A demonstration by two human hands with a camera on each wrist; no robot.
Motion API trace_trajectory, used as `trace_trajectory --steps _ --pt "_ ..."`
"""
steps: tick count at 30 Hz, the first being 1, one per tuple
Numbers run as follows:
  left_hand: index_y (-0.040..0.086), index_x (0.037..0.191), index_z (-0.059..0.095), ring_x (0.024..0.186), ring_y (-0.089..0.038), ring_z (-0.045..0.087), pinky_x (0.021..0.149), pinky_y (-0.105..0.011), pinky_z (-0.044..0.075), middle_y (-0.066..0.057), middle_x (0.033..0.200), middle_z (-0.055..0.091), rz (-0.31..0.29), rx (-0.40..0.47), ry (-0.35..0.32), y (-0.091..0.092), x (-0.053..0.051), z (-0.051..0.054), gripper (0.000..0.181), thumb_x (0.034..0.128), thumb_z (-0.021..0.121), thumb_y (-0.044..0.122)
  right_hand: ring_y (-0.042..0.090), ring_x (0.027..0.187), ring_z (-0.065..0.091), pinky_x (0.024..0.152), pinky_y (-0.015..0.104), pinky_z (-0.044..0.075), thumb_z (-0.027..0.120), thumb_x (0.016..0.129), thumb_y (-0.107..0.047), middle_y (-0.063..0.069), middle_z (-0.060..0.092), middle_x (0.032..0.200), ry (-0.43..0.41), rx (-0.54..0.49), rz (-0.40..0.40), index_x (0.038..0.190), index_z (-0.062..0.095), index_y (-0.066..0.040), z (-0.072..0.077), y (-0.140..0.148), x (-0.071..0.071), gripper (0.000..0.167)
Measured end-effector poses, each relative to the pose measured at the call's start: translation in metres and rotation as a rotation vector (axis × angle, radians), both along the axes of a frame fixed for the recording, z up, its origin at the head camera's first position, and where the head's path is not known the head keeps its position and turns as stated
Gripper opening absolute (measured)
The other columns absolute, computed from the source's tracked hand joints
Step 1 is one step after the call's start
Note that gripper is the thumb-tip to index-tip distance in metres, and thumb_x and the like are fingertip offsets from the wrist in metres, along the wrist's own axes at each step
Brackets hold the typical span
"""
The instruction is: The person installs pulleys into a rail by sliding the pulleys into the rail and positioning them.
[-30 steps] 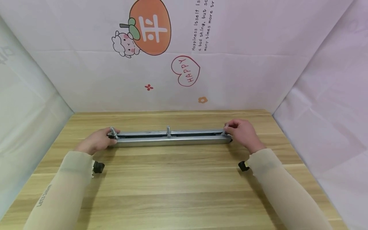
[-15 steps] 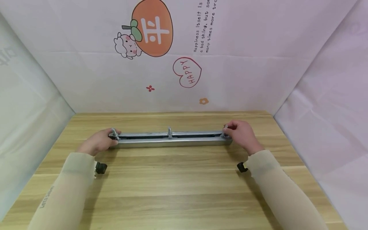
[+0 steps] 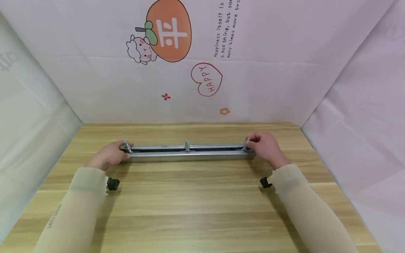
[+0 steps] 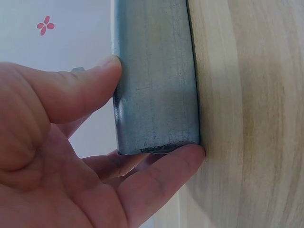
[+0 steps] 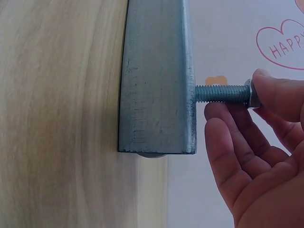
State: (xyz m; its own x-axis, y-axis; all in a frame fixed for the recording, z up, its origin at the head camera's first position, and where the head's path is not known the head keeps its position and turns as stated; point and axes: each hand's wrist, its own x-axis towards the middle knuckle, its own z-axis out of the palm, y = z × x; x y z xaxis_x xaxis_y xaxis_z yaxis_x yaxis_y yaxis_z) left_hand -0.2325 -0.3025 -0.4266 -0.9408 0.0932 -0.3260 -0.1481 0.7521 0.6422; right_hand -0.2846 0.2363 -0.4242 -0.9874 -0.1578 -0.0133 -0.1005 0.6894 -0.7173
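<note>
A long silver metal strut channel (image 3: 190, 157) lies across the wooden table, its slot facing up. Three threaded bolts stand in the slot: a left bolt (image 3: 127, 146), a middle bolt (image 3: 187, 144) and a right bolt (image 5: 221, 93). My left hand (image 3: 109, 154) grips the channel's left end, the thumb on its upper edge and fingers around the end face, as the left wrist view shows. At the other end my right hand (image 3: 267, 147) pinches a hex nut (image 5: 253, 93) at the tip of the right bolt. Its remaining fingers are loosely bent below the bolt.
A white cloth backdrop (image 3: 269, 84) with printed drawings rises behind the wooden table (image 3: 190, 203). White cloth walls stand on both sides. Black wrist cameras hang under both sleeves, the left camera (image 3: 113, 183) and the right camera (image 3: 265, 182).
The head view has shifted slightly. Both hands keep their places, the left on the channel end and the right on the nut.
</note>
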Motion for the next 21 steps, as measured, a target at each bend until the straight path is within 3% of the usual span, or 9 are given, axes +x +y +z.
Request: trace_trajectory --steps 11,21 --pt "0.0 0.15 0.039 0.136 -0.054 0.026 0.105 -0.066 0.027 -0.035 0.149 0.031 0.021 0.022 -0.015 0.0017 0.003 0.0027 0.055 0.0989 0.059 0.008 0.025 0.089 0.065 0.074 0.038 0.053 0.069 0.096 -0.024 0.01 0.066 0.108 -0.032 -0.038 0.0 0.102 0.071 -0.007 0.001 -0.0015 -0.0007 0.018" --pt "0.001 0.15 0.04 0.138 -0.054 0.023 0.106 -0.067 0.024 -0.034 0.151 0.03 0.031 0.016 -0.007 0.0035 0.0041 0.0035 0.054 0.0989 0.058 0.007 0.027 0.096 0.056 0.076 0.04 0.045 0.069 0.096 -0.026 0.008 0.066 0.112 -0.002 0.0 0.001 0.101 0.072 -0.009 0.001 -0.0009 -0.0016 0.018"
